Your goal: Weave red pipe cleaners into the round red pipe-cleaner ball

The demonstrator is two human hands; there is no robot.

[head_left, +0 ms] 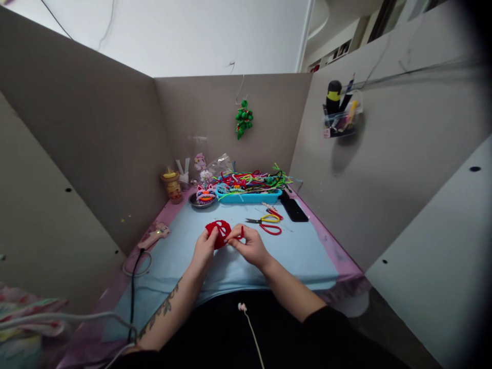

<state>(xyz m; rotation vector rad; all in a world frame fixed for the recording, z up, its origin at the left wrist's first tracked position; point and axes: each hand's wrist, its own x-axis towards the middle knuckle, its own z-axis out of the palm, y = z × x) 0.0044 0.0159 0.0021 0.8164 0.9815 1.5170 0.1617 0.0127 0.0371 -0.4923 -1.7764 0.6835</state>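
At the centre of the frame I hold a red pipe-cleaner piece (217,233) just above the blue mat (307,256), both hands closed on it. My left hand (204,247) pinches its lower left edge with fingers together, which steadies the rounded shape, while my right hand (249,246) nips a loose red end at its right side between thumb and forefinger, so the wire can be bent against the fixed part. Just above my right hand, scissors (266,221) with yellow and red handles lie flat on the mat, close enough to grab. Further up sits a blue tray (249,197) heaped with coloured pipe cleaners (253,180), and left of it a small dish (202,201) carrying a finished figure. A glue gun (154,237) rests at the mat's left edge, its cord trailing toward the lower left. A black phone (294,209) lies right of the tray.
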